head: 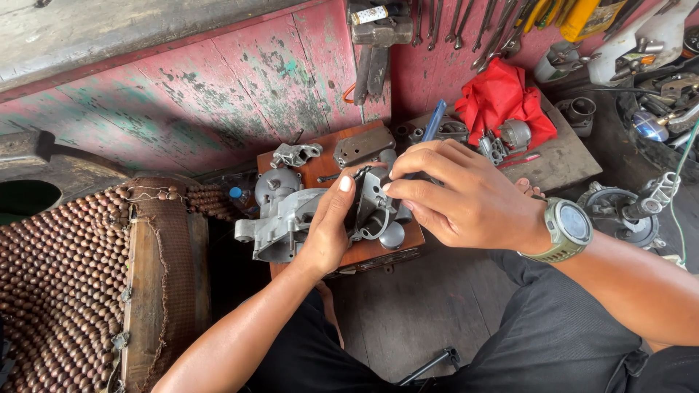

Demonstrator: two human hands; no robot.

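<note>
We clamp both hands, left hand [328,229] and right hand [459,200], fingers closed on the metal part [373,207] over the wooden board's [320,171] right edge.

Soft daylight fills the place, bright and even. Shadows are faint. Everything looks sharp, though the edges bend a little outward.

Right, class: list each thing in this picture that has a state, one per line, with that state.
left hand: gripping the metal part
right hand: fingertips on the part
casing: lying on the wooden board
red cloth: crumpled
wrenches: hanging on the wall
watch: on the right wrist
</note>
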